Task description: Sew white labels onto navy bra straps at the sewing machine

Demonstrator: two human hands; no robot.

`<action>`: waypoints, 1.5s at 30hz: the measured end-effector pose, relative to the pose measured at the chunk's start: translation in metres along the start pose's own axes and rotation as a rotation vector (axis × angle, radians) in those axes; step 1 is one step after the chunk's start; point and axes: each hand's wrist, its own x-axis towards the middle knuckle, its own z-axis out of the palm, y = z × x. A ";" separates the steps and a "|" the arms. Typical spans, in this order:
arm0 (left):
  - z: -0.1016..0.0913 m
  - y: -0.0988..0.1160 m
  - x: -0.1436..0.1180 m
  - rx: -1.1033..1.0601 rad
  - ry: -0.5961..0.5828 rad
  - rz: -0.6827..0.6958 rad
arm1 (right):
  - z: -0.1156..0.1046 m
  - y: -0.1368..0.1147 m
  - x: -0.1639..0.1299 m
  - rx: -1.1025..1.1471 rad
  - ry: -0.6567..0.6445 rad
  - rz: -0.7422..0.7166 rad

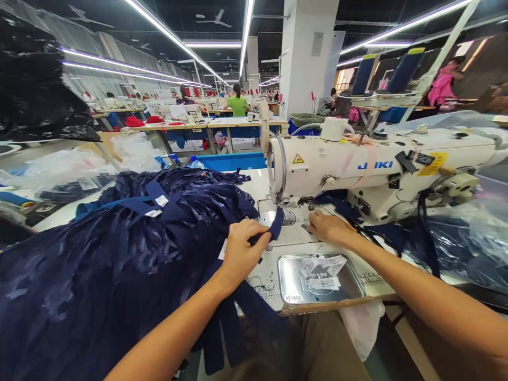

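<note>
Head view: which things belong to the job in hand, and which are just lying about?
Likely in the job:
strip, in the left hand
sewing machine, right hand near it
navy pile
labels, perhaps

Apparently lying about:
black bag
red cloth
clear plastic, left

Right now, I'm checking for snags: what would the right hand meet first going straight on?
Probably the navy strip pinched in the left hand; depth is unclear, so the right hand might instead meet the machine.
</note>
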 end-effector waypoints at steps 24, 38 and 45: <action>0.015 -0.012 -0.019 -0.306 0.146 -0.250 | -0.011 -0.104 -0.038 0.831 0.608 -0.463; 0.013 -0.006 -0.019 -0.251 0.199 -0.226 | -0.009 -0.101 -0.038 0.776 0.649 -0.544; 0.014 -0.007 -0.021 -0.219 0.215 -0.186 | -0.005 -0.102 -0.037 0.686 0.714 -0.620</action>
